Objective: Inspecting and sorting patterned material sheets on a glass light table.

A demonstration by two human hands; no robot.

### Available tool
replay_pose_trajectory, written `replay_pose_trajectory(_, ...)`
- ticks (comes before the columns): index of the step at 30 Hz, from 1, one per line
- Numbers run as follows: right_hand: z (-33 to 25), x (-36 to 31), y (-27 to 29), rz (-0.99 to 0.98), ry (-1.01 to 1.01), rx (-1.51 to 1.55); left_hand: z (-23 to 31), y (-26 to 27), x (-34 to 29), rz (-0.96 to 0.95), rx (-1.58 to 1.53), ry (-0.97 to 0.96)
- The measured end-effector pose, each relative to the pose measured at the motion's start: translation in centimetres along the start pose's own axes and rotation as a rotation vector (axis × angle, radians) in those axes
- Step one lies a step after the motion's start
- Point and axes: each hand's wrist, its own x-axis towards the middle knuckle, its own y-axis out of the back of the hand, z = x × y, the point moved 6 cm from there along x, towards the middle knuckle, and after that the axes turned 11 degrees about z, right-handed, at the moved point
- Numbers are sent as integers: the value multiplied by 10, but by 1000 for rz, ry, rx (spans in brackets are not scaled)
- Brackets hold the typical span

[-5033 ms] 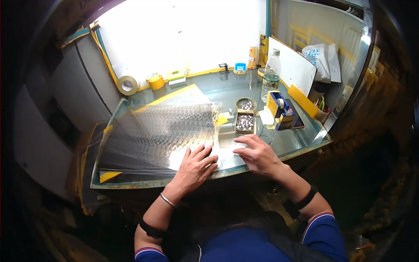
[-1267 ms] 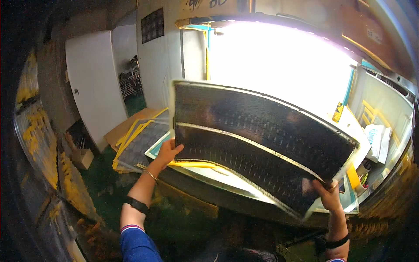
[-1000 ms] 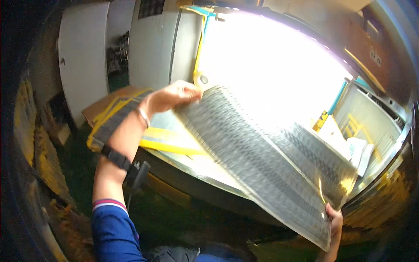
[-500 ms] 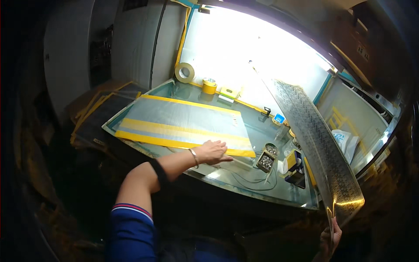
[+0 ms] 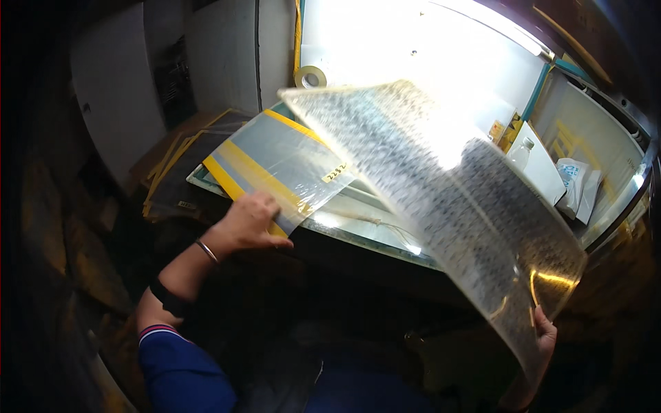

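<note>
My left hand [image 5: 255, 215] is closed on the near edge of a see-through sheet [image 5: 275, 148] with yellow tape borders, its thumb along the right corner. A small label with handwriting sits near that sheet's right side. My right hand [image 5: 545, 330] grips the lower right edge of a large, clear, dark-speckled sheet [image 5: 441, 193], which is held up at a slant. This speckled sheet bends and shines yellow near my fingers. Its left part hangs over the table and hides much of the tabletop and part of the taped sheet.
The glass-topped table [image 5: 344, 221] has a bright lit panel [image 5: 372, 41] behind it. A tape roll [image 5: 310, 77] stands at the back. More yellow-edged sheets [image 5: 182, 168] lie at the left. A clear bottle [image 5: 521, 153] and a white plastic bag [image 5: 573, 180] are at the right.
My left hand has moved left and closed on the taped sheet, which has shifted left and turned. The speckled sheet has swung left and flattened across the table, covering the small items there.
</note>
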Motion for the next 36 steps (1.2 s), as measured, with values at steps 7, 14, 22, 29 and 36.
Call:
replay_pose_trajectory(7,12,-25,19,13,-98,-251,33,-18,6,-222,177,27)
replay_pose_trajectory(14,26,-46,25,34,-77,-320,31,-27,-8,48,39,-111)
replay_pose_trajectory(22,22,-55,50,86,-31,-316,-27,-12,8,-98,-400,470)
replay_pose_trajectory(29,35,-68,58,83,-54,-282,-47,2,8,38,-770,817)
replay_pose_trajectory(36,49,-67,51,24,-50,-238,-25,33,6,155,-363,486)
